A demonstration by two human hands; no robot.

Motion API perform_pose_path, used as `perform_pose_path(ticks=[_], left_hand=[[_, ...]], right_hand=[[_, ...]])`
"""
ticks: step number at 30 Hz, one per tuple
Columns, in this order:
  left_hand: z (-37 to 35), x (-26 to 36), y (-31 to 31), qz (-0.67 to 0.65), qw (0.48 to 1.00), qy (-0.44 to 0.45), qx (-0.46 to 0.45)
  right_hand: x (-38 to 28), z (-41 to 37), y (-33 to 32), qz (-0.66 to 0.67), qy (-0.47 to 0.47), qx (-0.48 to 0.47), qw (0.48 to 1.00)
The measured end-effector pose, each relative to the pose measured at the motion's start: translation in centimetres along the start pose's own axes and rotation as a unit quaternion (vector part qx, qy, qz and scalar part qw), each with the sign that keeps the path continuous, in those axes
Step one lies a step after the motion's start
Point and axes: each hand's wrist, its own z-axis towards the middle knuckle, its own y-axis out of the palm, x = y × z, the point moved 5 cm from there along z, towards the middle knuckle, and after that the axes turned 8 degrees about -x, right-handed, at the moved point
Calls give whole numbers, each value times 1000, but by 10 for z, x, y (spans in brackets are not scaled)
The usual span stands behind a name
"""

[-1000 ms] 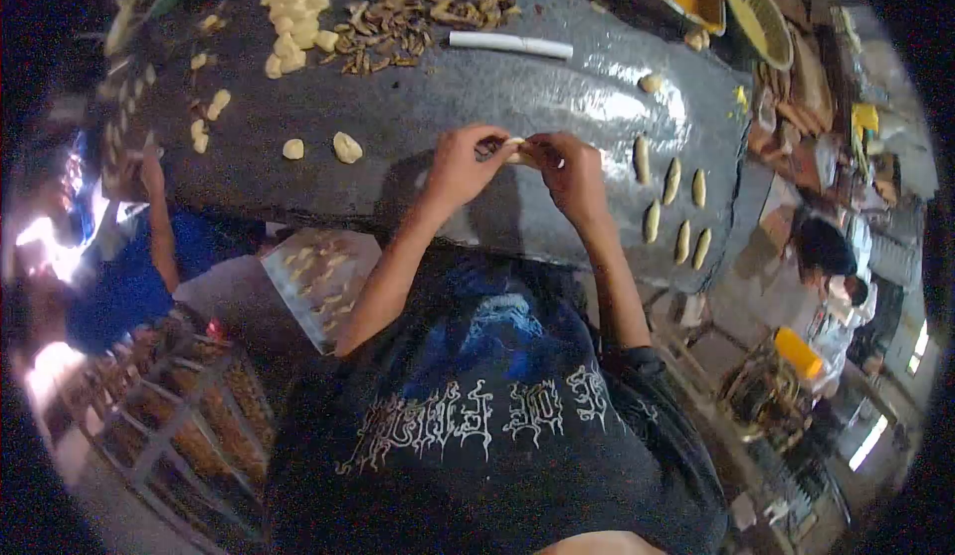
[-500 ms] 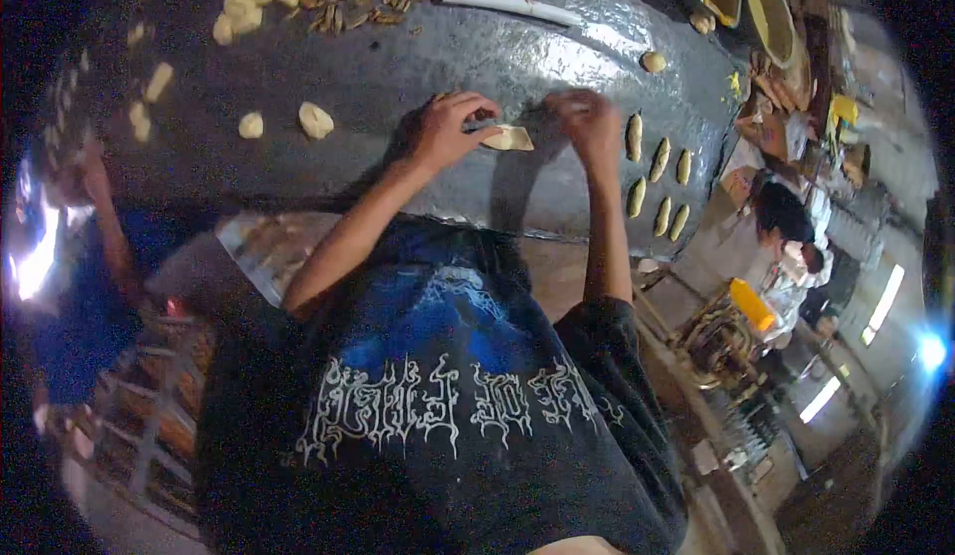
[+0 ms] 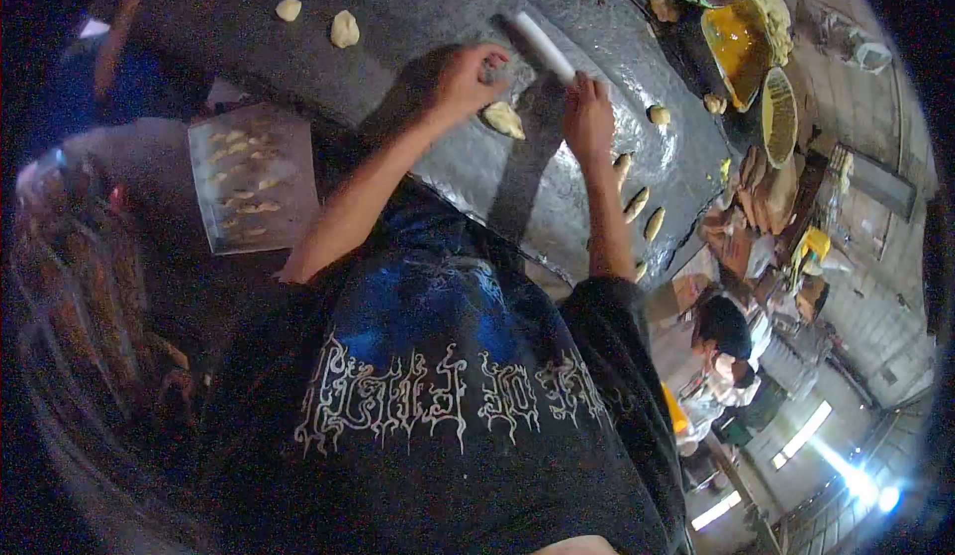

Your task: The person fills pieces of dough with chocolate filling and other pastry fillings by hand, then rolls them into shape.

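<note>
Left hand point(image 3: 468, 78) is seen upper centre, fingers curled just beside the white rolling pin point(image 3: 542, 46). Whether anything is gripped cannot be told. Right hand point(image 3: 589, 117) is placed at the pin's lower right end, fingertips touching it. A closed grasp cannot be confirmed. 1 flattened dough piece point(image 3: 504, 119) is laid on the grey table point(image 3: 438, 18) between both hands, touched by neither. 3 shaped pieces point(image 3: 637, 203) are lined up just right of the right wrist. 2 dough lumps point(image 3: 344, 28) are seen upper left, well apart from the hands. A tray point(image 3: 209, 227) of pieces is seen at left, below the table edge.
</note>
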Motion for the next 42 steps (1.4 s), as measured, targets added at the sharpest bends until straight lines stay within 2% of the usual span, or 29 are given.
perform_pose_path(ticks=[3,6,9,10,13,14,17,20,24,26,29,30,33,34,36,37,38,41,42], left_hand=[[-24,-6,-37,-63,970,47,232],[-58,34,-45,74,950,131,273],[-69,50,-14,281,935,193,97],[-69,48,-1,350,919,176,40],[-63,35,13,444,880,167,-5],[-59,30,13,434,885,167,-6],[-46,33,10,406,898,171,-10],[-25,28,8,403,898,176,-13],[30,26,7,399,896,197,9],[62,31,1,389,894,221,30],[112,49,-4,450,878,159,29],[126,53,-7,431,892,135,5],[116,78,-21,295,887,333,127],[97,75,-26,239,918,312,59],[33,64,-29,159,943,286,-60],[-1,53,-22,152,943,282,-91],[-25,40,-12,145,942,278,-122],[-56,0,11,219,923,292,-125],[-53,-13,14,201,928,292,-112]], right_hand=[[-20,-59,0,155,-41,15,987],[-50,-83,4,30,-79,41,996],[-55,-88,26,-54,-107,43,992],[-53,-89,33,-26,-84,-5,996],[-60,-91,33,28,-40,38,998],[-59,-90,36,44,1,-5,999],[-66,-79,38,16,51,21,998],[-60,-59,40,-16,105,-5,994],[-35,-15,41,-66,128,-17,990],[-11,15,39,-23,130,-8,991],[18,55,20,-37,133,53,989],[27,64,17,-39,159,56,985],[16,56,-18,-46,148,156,975],[-7,36,-32,-27,135,196,971],[-33,-16,-17,-9,69,204,976],[-55,-43,-11,-4,9,148,989],[-60,-65,13,61,-59,113,990],[-80,-83,28,81,-92,68,990],[-69,-83,39,90,-88,77,989]])
